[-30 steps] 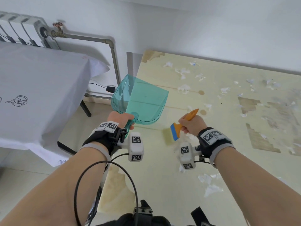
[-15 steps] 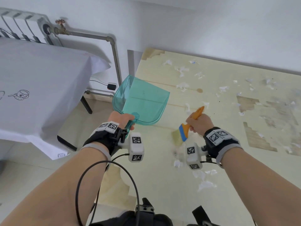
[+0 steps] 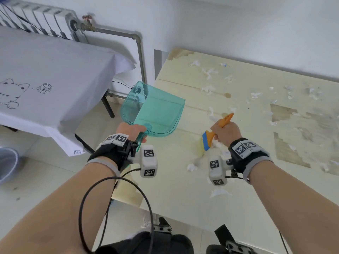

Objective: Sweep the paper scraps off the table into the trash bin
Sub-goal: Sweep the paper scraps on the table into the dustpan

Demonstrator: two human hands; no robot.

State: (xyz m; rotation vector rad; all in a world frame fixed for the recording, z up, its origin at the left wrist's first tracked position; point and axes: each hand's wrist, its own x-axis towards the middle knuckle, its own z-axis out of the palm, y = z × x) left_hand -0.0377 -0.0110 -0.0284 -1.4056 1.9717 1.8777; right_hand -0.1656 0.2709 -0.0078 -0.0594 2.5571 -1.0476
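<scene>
Both hands grip: my left hand (image 3: 131, 129) the dustpan (image 3: 156, 112), my right hand (image 3: 226, 132) the brush (image 3: 208, 142); I sweep scraps (image 3: 191, 166) panward next.

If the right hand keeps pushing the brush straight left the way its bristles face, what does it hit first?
Most likely the dustpan, held by the left hand at the table's left edge. The right hand holds the brush, and the tabletop between looks bare, though depth is hard to judge.
</scene>
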